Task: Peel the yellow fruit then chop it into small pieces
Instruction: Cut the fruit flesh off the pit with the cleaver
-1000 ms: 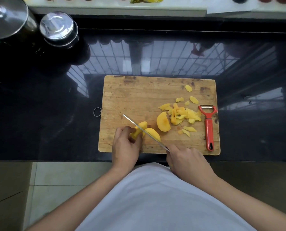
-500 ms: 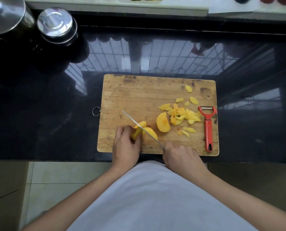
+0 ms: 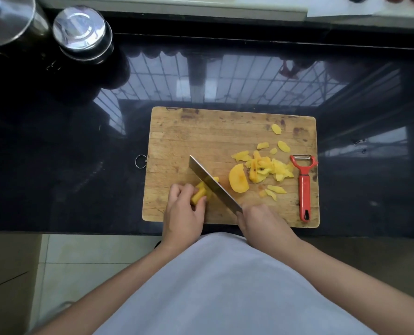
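Only had the one feed here, a wide-angle cam on the wearer's head, and it looked forward and steeply down. It sat close enough that the white shirt and both forearms filled the bottom half of the frame. The wooden cutting board (image 3: 225, 136) landed just right of center, seen almost from straight overhead, with the glossy black counter (image 3: 56, 165) running across the middle. Lens distortion bent the counter's far edge near the top. Upper left corner caught a steel lidded container (image 3: 80, 32) and part of a bigger pot, both cropped or leaning from the wide angle. Lower left showed floor tiles. No second view to compare overlap with.
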### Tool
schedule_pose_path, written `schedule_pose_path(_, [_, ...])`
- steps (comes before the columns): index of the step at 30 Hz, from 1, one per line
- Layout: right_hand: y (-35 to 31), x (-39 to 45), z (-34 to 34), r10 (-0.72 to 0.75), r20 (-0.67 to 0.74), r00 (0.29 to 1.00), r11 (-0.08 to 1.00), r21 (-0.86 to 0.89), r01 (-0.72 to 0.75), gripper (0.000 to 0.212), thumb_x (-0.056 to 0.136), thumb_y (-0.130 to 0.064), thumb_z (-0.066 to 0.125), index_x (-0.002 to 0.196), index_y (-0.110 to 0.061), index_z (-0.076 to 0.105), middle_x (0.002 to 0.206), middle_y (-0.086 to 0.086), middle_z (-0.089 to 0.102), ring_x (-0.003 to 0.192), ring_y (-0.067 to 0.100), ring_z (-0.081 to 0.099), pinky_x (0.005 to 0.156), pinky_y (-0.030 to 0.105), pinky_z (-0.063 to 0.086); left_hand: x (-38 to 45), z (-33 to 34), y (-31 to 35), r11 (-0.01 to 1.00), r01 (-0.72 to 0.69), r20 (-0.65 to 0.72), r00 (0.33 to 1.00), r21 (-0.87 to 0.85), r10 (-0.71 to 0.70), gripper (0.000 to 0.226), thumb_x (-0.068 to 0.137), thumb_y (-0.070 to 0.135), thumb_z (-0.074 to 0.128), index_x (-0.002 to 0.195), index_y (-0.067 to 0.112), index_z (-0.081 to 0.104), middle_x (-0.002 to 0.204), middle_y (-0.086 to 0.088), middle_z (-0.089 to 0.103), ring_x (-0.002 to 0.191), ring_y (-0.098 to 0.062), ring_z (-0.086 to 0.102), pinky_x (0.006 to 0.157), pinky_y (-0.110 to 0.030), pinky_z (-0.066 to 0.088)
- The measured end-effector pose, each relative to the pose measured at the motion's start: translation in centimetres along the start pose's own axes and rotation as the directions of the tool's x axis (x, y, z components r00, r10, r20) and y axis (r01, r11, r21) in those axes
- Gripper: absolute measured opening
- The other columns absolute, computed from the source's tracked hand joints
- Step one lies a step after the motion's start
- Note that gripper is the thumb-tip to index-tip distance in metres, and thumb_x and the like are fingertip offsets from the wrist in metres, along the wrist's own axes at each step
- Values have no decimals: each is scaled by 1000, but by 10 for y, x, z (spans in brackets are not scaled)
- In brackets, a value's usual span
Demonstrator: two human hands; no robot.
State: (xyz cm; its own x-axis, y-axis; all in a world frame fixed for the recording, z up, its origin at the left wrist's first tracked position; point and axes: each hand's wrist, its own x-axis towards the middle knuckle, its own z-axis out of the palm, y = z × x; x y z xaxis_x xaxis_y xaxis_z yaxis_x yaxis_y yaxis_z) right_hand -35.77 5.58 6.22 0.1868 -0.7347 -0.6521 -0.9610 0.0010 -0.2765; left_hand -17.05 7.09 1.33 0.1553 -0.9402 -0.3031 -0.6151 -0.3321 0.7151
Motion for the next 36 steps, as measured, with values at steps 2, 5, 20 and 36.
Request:
schedule_pose_path(2, [5,-1,5,4,-39,999,999,52,-2,22,104,-24,46,94,-12,62,81,6,61,71,26,57,59,35,42,-1,-3,-3,1000,-14,4,1000,20,14,11,98,22,69,96,16,60,100,11,44,75,-6,50,63,-26,37])
schedule_pose_path(5, [4,-1,14,30,-50,998,995,92,-25,23,103,-28,49,95,-12,63,82,6,62,71,26,59,63,41,53,0,-4,-3,998,-35,1,999,43,35,11,97,21,69,98,15,60,102,10,45,77,-5,45,63,-28,36])
schedule_pose_path(20, [0,-8,0,-60,-284,957,971,204,122,20,104,-27,50,85,-25,45,62,-14,39,56,16,44,47,22,23,-5,-21,-4,970,237,76,968,57,-241,17,101,36,59,95,21,51,91,7,54,83,-14,52,65,-35,36])
schedule_pose_path(36, [-8,-21,3,-320,-186,929,930,-246,271,14,73,-12,74,80,-16,62,52,-2,51,40,26,21,42,24,-1,9,-10,12,669,596,336,803,-444,-492,34,106,25,42,113,-4,59,81,-23,67,60,-28,68,53,-34,56])
